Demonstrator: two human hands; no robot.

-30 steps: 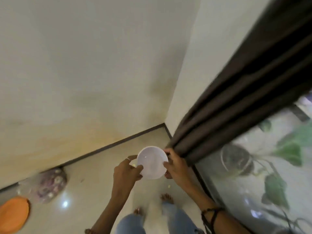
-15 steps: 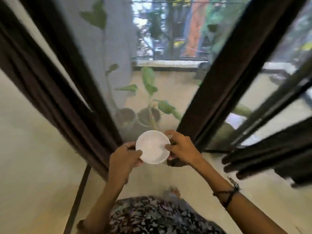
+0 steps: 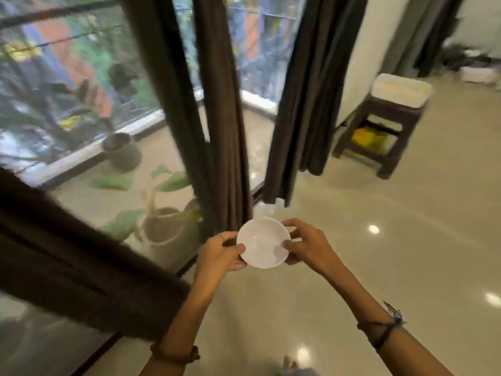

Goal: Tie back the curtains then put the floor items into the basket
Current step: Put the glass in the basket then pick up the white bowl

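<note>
Both hands, left hand [image 3: 219,253] and right hand [image 3: 309,246], are pinching the white bowl [image 3: 263,242] by its rim at chest height; no basket showing, so I'm risking dropping it on hard floor [image 3: 379,253].

Small round white bowl [image 3: 262,242], held level above the floor, open side up, dark brown curtains [image 3: 225,131] hanging behind it
</note>
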